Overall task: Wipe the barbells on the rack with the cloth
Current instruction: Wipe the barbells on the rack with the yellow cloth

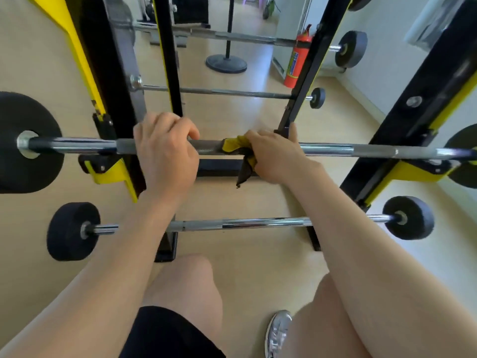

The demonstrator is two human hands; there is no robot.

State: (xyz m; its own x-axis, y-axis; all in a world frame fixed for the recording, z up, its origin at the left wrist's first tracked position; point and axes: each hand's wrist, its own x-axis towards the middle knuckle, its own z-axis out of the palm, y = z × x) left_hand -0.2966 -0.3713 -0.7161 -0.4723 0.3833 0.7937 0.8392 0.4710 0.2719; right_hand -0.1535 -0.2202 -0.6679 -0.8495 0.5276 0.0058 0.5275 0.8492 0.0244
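Wiping is under way on the upper barbell (335, 149): the right hand (273, 156) wraps the yellow cloth (233, 146) around its middle, while the left hand (165, 151) grips the bar just left, steadying it. Next, likely slide the cloth along, then the lower barbell (240, 224).

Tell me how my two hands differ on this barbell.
The left hand grips the barbell bare; the right hand holds the yellow cloth against it. The left hand sits on dark knurling, the right hand beside the shiny section. Both curl over the same barbell.
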